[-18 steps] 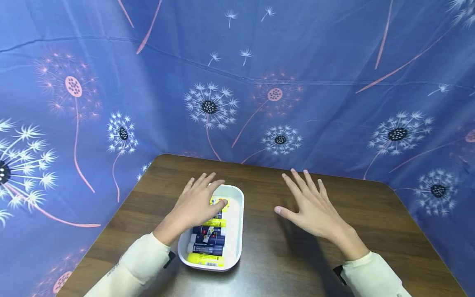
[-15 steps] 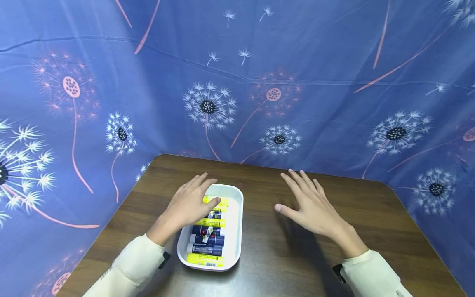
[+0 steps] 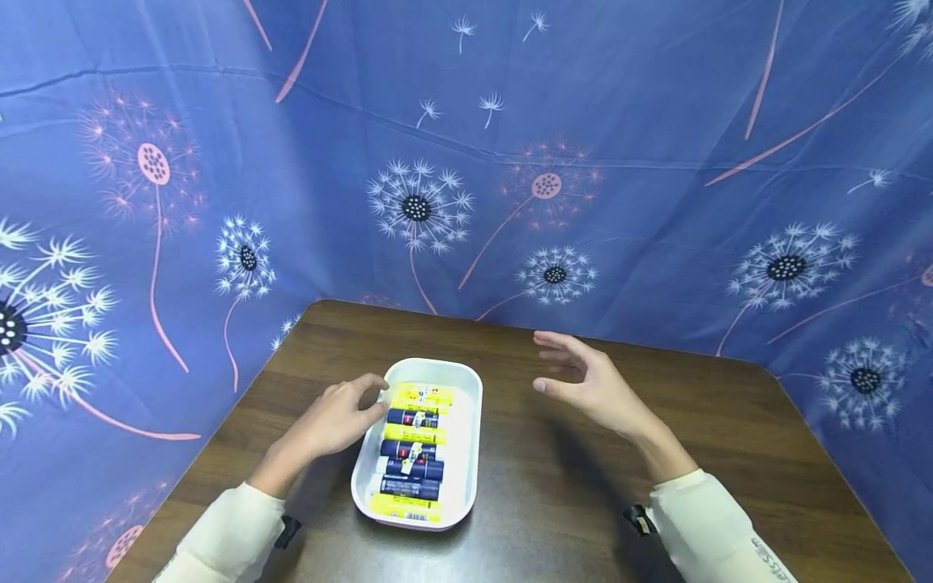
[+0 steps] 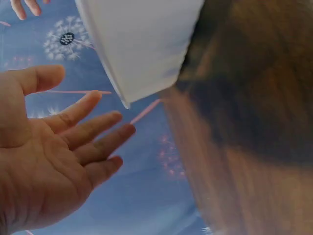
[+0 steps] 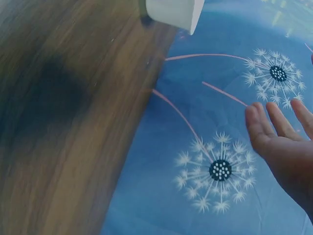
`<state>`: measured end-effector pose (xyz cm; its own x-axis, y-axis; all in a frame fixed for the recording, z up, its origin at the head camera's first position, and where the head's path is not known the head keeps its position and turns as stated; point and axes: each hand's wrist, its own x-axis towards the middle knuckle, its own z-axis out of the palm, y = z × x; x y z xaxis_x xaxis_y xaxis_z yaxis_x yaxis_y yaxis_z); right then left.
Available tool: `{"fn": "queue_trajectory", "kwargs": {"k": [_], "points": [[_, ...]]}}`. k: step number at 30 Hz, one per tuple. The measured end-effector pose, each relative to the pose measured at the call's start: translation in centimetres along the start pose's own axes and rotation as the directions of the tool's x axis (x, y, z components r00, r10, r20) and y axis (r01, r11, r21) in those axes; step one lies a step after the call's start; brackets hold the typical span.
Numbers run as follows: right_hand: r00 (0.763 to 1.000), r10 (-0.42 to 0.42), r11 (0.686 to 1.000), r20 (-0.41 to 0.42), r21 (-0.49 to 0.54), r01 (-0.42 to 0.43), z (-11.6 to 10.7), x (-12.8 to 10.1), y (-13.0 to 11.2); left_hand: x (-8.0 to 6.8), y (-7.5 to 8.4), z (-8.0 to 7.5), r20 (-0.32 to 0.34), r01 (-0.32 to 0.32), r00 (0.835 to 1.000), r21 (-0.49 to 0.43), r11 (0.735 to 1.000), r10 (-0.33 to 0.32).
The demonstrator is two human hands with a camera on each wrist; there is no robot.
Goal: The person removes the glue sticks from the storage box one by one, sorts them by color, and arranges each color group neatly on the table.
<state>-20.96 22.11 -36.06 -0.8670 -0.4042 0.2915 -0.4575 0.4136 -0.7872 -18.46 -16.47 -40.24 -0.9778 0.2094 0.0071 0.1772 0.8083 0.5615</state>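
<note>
A white oblong tray (image 3: pixel 472 453) lies on the dark wooden table (image 3: pixel 568 502) and holds several yellow and dark blue glue sticks (image 3: pixel 412 442) laid crosswise. My left hand (image 3: pixel 368 398) sits at the tray's left rim, fingers relaxed and holding nothing. The left wrist view shows that hand (image 4: pixel 58 147) open beside the tray's underside (image 4: pixel 142 44). To the right of the tray my right hand (image 3: pixel 561 368) hovers above the table, fingers loosely curved and empty. In the right wrist view the right hand (image 5: pixel 281 142) is far from the tray corner (image 5: pixel 173 12).
A blue cloth printed with dandelions (image 3: pixel 466 162) hangs behind and around the table. The table's rounded far corners (image 3: pixel 321 312) meet the cloth. Cream sleeves (image 3: pixel 226 534) cover both forearms.
My left hand has drawn back from over the glue sticks to the tray's left rim. My right hand has lifted off the table, turned on edge, and its fingers have curved.
</note>
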Motion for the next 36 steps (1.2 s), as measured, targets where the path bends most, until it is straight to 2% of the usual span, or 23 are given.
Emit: {"fn": "queue_trajectory", "kwargs": {"k": [3, 7, 13, 25, 36], "points": [[1.0, 0.022, 0.992, 0.017, 0.125, -0.023, 0.5, 0.7, 0.1, -0.2, -0.5, 0.2, 0.011, -0.006, 1.0, -0.027, 1.0, 0.007], [0.999, 0.039, 0.977, 0.037, 0.21, -0.046, 1.5, 1.5, 0.4, -0.4, -1.1, 0.5, 0.014, -0.031, 0.999, -0.063, 0.998, 0.032], [0.996, 0.059, 0.96, 0.06, 0.27, -0.073, 3.1, 2.9, 0.7, -0.2, -1.9, 1.1, 0.013, -0.039, 0.999, -0.113, 0.993, 0.04], [0.988, 0.097, 0.914, 0.125, 0.383, -0.138, 6.9, 5.2, 1.7, -0.1, -2.4, 1.3, 0.027, -0.046, 0.998, -0.191, 0.981, 0.052], [0.97, 0.128, 0.891, 0.205, 0.406, -0.203, 9.9, 6.9, 2.1, 0.3, -3.0, 1.7, 0.044, -0.03, 0.998, -0.279, 0.96, 0.044]]}}
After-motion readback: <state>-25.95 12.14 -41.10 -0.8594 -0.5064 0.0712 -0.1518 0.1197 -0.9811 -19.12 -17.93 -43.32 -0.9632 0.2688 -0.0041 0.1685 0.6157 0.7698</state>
